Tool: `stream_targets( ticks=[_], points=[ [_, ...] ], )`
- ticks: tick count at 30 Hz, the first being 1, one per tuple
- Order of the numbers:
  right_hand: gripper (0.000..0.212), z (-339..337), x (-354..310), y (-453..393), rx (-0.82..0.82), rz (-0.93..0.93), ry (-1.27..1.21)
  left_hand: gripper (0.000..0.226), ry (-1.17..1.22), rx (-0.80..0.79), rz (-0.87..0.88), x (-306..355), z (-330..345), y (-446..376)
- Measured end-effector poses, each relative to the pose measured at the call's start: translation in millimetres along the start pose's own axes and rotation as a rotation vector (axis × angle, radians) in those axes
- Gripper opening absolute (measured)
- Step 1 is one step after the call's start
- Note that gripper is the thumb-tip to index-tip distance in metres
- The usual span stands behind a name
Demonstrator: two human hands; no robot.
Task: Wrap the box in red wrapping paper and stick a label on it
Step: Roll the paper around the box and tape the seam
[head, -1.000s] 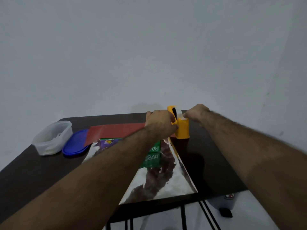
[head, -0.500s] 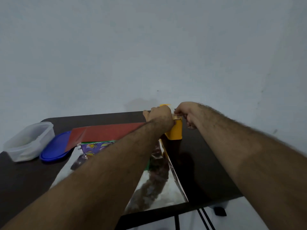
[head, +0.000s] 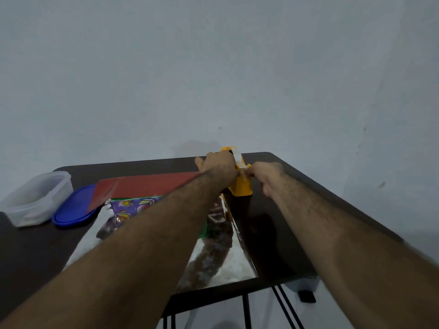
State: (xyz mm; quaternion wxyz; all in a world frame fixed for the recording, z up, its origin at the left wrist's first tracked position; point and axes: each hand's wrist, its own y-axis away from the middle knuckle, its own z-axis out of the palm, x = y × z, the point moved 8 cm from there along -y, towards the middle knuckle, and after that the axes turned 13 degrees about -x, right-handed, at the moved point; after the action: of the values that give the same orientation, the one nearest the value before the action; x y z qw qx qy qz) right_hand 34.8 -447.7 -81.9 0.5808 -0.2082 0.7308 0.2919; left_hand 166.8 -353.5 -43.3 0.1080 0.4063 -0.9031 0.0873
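A: What lies nearest on the dark table [head: 280,224]?

B: The wrapping paper [head: 213,262], shiny side up, with its red flap [head: 147,186] folded up beyond. The box [head: 133,207] sits on it, mostly hidden under the left forearm.

A: And the hands?

B: Past the box, at the yellow tape dispenser [head: 241,186]. The left hand [head: 217,166] grips its top. The right hand [head: 266,175] seems to pinch the tape end, though its fingertips are hidden.

A: Left of the box?

B: A blue lid [head: 73,210], then a clear container [head: 35,198].
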Motion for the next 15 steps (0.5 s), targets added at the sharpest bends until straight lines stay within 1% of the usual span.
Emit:
stream_targets(
  ticks=[2, 4, 5, 7, 9, 10, 11, 13, 15],
  points=[
    [0.033, 0.8, 0.9, 1.8, 0.019, -0.064, 0.043, 0.024, -0.008, 0.006, 0.000, 0.2, 0.0, 0.0],
    [0.036, -1.9, -1.7, 2.1, 0.068, -0.083, 0.094, 0.025, -0.017, 0.001, 0.006, 0.2, 1.3, -0.9],
    [0.035, -2.6, -3.0, 1.1, 0.096, -0.068, 0.143, 0.027, -0.021, -0.004, 0.006, -0.3, 1.4, -1.2],
    [0.022, -2.7, 0.2, -0.1, 0.118, 0.035, 0.339, 0.033, -0.040, -0.004, 0.001, -0.2, 0.3, 0.8],
    [0.023, -1.2, 15.7, 1.3, 0.101, 0.139, 0.498, 0.037, -0.053, -0.011, 0.004, -0.3, 0.7, 3.5],
    [0.023, -4.1, 19.1, 3.1, 0.118, 0.135, 0.510, 0.037, -0.058, -0.013, 0.012, 1.7, -0.2, 3.3],
    [0.023, -6.8, 18.1, 2.4, 0.147, 0.088, 0.484, 0.036, -0.061, -0.015, 0.016, 1.7, -1.2, 4.3],
    [0.024, -10.0, 4.7, 1.2, 0.157, -0.066, 0.317, 0.030, -0.038, -0.024, 0.029, 1.0, -3.1, 6.1],
    [0.029, -6.1, -9.7, 6.5, 0.062, -0.171, 0.127, 0.022, 0.066, -0.006, 0.043, -2.8, -9.2, 10.8]
  ],
)
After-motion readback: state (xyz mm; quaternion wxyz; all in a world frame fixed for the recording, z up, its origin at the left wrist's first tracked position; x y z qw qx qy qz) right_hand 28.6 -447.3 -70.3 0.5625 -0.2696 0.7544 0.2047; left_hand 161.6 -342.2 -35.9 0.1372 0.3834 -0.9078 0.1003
